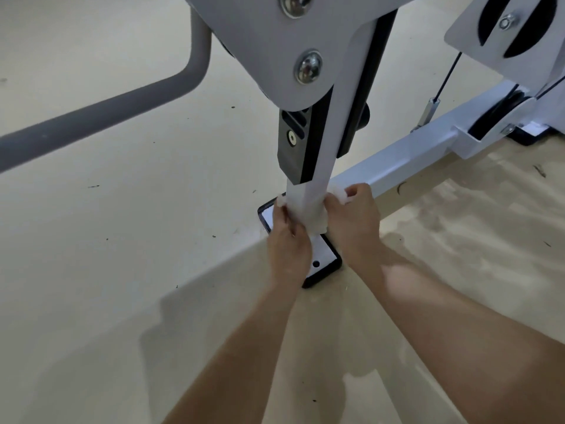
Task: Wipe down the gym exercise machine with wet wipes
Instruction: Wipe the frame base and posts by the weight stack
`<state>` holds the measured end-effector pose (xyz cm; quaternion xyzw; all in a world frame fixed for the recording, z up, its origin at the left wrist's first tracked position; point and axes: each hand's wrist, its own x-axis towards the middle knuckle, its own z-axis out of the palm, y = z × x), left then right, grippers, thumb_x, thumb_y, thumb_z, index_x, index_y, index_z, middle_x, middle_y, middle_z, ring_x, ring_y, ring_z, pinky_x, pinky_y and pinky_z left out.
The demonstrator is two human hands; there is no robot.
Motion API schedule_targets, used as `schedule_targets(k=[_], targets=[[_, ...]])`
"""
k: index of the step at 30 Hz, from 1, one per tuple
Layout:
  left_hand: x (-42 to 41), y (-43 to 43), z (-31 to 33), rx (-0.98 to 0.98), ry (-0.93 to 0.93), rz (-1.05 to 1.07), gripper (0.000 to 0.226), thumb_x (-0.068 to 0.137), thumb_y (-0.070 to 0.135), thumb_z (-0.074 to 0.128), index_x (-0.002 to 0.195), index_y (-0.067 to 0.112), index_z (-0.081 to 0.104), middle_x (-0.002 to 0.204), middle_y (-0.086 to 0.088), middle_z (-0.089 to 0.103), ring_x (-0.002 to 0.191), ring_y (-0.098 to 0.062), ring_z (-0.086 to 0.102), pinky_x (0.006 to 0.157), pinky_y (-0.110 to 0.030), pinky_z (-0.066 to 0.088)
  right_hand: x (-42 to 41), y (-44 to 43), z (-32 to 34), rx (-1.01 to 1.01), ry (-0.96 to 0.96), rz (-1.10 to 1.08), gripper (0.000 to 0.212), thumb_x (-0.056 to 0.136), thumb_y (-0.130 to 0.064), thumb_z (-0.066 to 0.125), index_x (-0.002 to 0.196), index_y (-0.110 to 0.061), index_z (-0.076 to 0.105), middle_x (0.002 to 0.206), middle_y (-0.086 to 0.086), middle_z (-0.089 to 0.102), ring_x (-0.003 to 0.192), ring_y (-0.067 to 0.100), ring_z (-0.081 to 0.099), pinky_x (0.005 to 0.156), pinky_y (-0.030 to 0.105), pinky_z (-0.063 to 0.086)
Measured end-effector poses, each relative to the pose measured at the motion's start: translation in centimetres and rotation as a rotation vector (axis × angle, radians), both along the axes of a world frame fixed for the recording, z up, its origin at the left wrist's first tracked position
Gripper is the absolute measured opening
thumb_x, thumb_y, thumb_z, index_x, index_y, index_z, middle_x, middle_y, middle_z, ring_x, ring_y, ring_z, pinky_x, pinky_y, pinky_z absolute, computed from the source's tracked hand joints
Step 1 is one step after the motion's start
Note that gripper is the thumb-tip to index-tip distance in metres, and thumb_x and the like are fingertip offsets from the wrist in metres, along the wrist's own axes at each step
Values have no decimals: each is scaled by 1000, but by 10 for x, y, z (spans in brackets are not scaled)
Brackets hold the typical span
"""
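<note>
Low on the machine's white upright post [319,154], just above its black-edged foot plate [325,255] on the pale floor [122,240], a wet wipe [308,214] is wrapped round the post, the left hand [287,240] and right hand [351,221] each gripping one end.

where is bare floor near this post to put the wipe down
Bare floor lies left of the post, below the grey bar, and right of it, before the white beam. Crowded at the foot plate, where left hand and right hand grip the wipe.
</note>
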<state>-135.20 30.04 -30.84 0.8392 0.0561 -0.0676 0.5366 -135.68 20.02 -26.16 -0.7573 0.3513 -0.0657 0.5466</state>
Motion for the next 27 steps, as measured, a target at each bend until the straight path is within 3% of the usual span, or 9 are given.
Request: schedule_targets(k=[2, 5, 8, 11, 14, 16, 18, 22, 27], targets=[[-13, -3, -28, 155, 37, -145, 66, 82, 8, 51, 141, 20, 27, 140, 0, 47, 124, -24, 48, 97, -29, 46, -5, 8, -2, 142, 2, -29, 10, 88, -18, 54, 96, -14, 51, 89, 3, 61, 82, 24, 65, 70, 35, 53], [-11, -2, -44, 493, 61, -221, 82, 91, 31, 55, 155, 15, 5, 163, -5, 9, 148, -21, 13, 118, -47, 22, -20, 24, 0, 269, -7, -4, 7, 94, -19, 55, 96, -15, 61, 88, -4, 65, 81, 15, 63, 72, 24, 48], [-7, -6, -23, 252, -120, -216, 48, 94, 31, 55, 136, 25, 33, 145, 4, 36, 132, -6, 38, 102, -31, 38, -30, 27, 7, 357, -46, -1, 19, 97, -13, 53, 95, -15, 71, 73, -13, 67, 73, 5, 63, 75, 22, 50], [-16, -7, 1, 120, -177, -183, 42, 96, 16, 51, 129, 31, 29, 123, 10, 51, 104, -2, 52, 79, -20, 41, -36, 23, 23, 511, -150, 20, 21, 94, -2, 54, 89, -11, 73, 50, -18, 57, 52, 0, 56, 67, 18, 48], [-26, -3, 18, 193, -213, -94, 52, 100, 14, 40, 150, 24, 29, 113, 4, 65, 90, -13, 61, 66, -20, 42, -35, 21, 39, 570, -173, 9, 6, 89, -6, 69, 88, -8, 75, 78, 6, 75, 72, 13, 69, 79, 30, 59], [-25, -2, 34, 204, -315, -31, 49, 99, 9, 39, 147, 20, 41, 122, -6, 65, 100, -18, 63, 71, -12, 39, -28, 19, 43, 660, -159, -71, 2, 86, -1, 70, 87, -1, 72, 89, 20, 73, 72, 20, 66, 71, 27, 59], [-26, -5, 47, 143, -323, -2, 44, 100, 9, 41, 143, 19, 48, 110, 1, 68, 93, 0, 62, 70, -3, 36, -24, 16, 47, 782, -161, -152, 5, 88, 1, 68, 92, 1, 70, 90, 19, 72, 72, 20, 66, 63, 20, 55], [-37, -7, 68, -206, -162, 162, 29, 98, 12, 50, 117, 21, 71, 66, 7, 62, 62, 1, 51, 64, -20, 45, -37, 14, 58, 904, -209, -154, 14, 90, -3, 67, 103, 1, 69, 93, 14, 73, 76, 17, 70, 66, 21, 54], [-30, -3, 111, -430, -280, 382, 28, 90, 12, 67, 118, 16, 70, 101, 20, 70, 98, 6, 66, 89, -13, 50, -41, 17, 78, 816, -321, -168, 10, 88, -7, 71, 97, -4, 67, 75, 3, 65, 68, 10, 65, 66, 18, 53]])
